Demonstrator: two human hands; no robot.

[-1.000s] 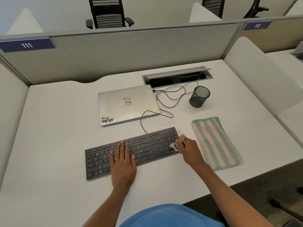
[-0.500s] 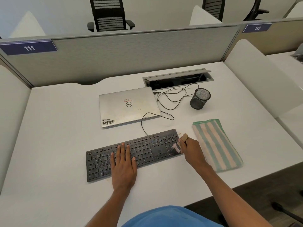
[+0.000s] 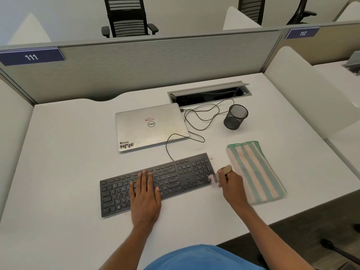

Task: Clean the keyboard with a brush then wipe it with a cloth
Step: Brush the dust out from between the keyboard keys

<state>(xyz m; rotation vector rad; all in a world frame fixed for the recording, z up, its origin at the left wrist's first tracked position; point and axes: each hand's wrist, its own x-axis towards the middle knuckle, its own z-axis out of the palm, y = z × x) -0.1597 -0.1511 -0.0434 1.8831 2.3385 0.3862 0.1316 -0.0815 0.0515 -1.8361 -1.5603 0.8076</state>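
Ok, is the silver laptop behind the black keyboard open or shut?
Shut. The silver laptop lies flat with its lid down; only its outer cover shows, with no screen or keys visible.

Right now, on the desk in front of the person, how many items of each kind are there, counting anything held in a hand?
keyboard: 1
laptop: 1
brush, gripped by the right hand: 1
striped cloth: 1
mesh cup: 1
Total: 5
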